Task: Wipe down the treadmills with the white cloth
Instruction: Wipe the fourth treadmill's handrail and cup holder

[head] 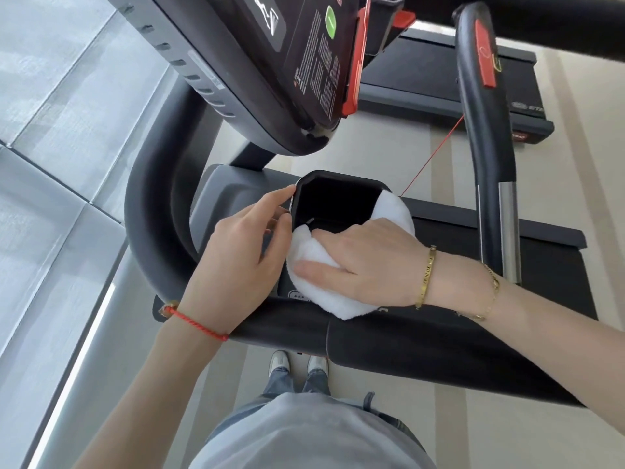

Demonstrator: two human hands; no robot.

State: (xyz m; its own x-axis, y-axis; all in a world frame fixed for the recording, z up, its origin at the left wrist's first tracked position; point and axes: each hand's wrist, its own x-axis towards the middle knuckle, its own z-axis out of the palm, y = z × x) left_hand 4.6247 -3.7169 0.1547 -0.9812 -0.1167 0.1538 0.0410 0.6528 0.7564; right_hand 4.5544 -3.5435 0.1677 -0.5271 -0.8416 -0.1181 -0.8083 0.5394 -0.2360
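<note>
The white cloth [324,292] lies bunched over the near rim of a black accessory tray [338,194] on the treadmill, below the tilted console [270,62]. My right hand [365,262] lies flat on the cloth and presses it down, fingers reaching over the rim into the tray. Part of the cloth shows beyond the hand at the tray's right corner. My left hand [236,252] touches the tray's left rim with index finger and thumb, fingers relaxed.
A thick black handrail [422,343] runs across in front of me, and a second rail [480,147] with a red clip rises on the right. A thin red safety cord [436,154] hangs past the tray. The belt [548,265] lies right; another treadmill [439,62] stands beyond. Glass panels [50,164] line the left.
</note>
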